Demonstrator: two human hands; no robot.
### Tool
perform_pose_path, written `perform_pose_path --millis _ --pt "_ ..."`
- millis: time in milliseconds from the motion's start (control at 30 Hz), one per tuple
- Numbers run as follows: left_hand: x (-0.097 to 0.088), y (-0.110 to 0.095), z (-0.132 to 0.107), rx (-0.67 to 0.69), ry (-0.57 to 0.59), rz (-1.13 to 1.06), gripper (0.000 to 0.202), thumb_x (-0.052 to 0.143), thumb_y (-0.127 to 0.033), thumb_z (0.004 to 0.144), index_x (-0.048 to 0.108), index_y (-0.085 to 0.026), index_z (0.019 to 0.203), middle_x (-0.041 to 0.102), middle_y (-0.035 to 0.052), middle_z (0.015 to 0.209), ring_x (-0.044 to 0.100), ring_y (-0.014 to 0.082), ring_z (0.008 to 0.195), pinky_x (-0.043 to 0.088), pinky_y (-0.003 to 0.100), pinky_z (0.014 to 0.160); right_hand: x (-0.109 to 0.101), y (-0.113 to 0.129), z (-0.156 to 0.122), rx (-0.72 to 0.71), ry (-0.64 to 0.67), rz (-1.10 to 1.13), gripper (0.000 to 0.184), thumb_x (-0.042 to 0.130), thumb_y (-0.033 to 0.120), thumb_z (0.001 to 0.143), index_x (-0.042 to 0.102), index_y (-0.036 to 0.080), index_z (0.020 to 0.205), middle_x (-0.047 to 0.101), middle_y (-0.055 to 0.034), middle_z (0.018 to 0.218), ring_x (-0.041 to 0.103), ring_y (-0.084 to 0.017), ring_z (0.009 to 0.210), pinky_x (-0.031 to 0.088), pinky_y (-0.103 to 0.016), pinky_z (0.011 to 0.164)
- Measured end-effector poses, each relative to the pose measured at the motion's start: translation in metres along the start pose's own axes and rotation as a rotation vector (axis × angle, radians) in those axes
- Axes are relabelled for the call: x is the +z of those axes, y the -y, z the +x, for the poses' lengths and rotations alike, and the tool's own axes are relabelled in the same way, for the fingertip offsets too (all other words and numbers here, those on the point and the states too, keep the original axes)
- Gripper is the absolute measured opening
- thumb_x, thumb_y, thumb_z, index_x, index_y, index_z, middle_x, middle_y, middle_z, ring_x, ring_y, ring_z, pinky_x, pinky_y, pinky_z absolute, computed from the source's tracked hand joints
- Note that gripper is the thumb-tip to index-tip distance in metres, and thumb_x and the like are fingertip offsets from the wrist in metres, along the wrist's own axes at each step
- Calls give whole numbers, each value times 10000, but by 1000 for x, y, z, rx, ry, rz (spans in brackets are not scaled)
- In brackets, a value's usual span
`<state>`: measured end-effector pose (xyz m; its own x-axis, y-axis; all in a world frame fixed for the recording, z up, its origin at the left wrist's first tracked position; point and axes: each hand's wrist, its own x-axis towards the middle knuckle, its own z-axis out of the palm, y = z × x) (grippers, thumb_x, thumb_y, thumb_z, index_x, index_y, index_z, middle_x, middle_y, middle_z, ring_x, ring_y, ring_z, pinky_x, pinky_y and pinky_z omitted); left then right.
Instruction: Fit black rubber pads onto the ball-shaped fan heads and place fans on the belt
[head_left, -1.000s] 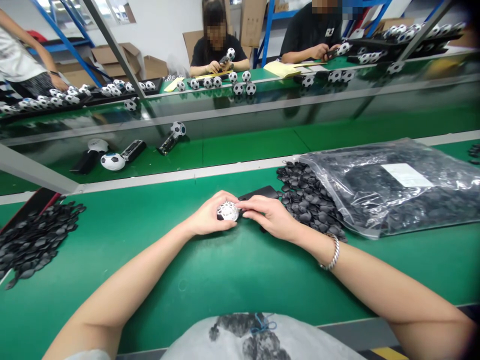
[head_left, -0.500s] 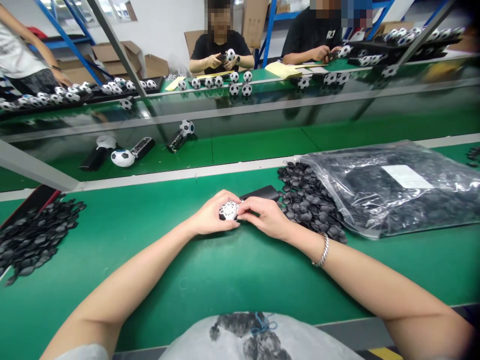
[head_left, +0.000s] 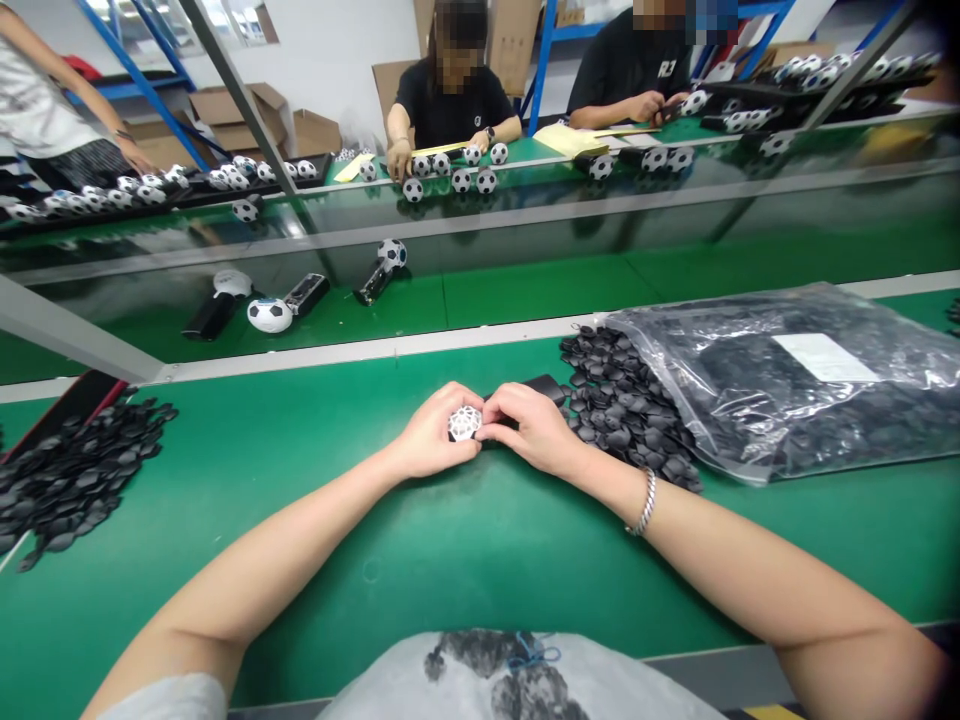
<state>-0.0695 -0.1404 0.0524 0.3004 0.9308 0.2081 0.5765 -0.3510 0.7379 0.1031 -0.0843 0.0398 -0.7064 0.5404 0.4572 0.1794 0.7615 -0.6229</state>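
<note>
Though see-thru, bag (head_left: 772,405) w/ blk pcs (head_left: 870,430)

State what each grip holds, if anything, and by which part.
Left grip holds the white ball around its left side; right grip is at the ball's right edge, hold unclear.

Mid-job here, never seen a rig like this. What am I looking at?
There's no machine: someone is working barehanded. Every picture comes from one camera worn on that person's head, looking forward and down. The left hand holds a white-and-black ball; the right hand is at its right edge. On the green worktop, one heap of flat black pieces lies to the left and another heap to the right, beside a clear plastic bag.
</note>
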Motion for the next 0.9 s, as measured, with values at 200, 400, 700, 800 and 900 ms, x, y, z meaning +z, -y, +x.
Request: perform_pose_path --millis 200,400,700,800,900 --pt "-1 11 7 -57 -93 -86 347 665 -146 579 555 -177 906 576 22 919 548 170 839 443 297 778 -17 4 -5 52 -39 -63 221 513 403 887 532 184 867 550 -48 865 516 -185 811 421 -281 702" --pt "-42 66 85 -238 -431 38 380 633 -221 656 496 -161 1006 569 38 905 550 154 755 447 278 685 -42 -15 -16 217 99 -601 250 587 351 828 563 171 1001 541 -91 1020 518 -258 921 483 -350 729" --pt "-84 110 122 -255 -543 276 505 661 -371 672 511 -151 1102 527 126 1150 452 276 1118 338 408 963 -49 -31 -25 358 342 -723 306 552 333 830 600 189 1096 563 -101 1067 551 -263 916 518 -375 733" --pt "-114 110 83 -310 -757 506 711 655 -455 662 379 -190 1261 294 142 1372 213 329 1290 171 488 1050 -67 -28 -25 428 439 -583 319 595 359 793 599 214 1078 562 -88 1072 557 -261 936 502 -377 763" --pt "-147 123 50 -676 -993 616 854 679 -431 640 236 -195 1330 166 181 1415 177 395 1293 181 577 1009 -76 -21 -25 447 507 -464 407 717 305 672 595 266 1058 556 -47 1057 547 -256 957 485 -338 760"
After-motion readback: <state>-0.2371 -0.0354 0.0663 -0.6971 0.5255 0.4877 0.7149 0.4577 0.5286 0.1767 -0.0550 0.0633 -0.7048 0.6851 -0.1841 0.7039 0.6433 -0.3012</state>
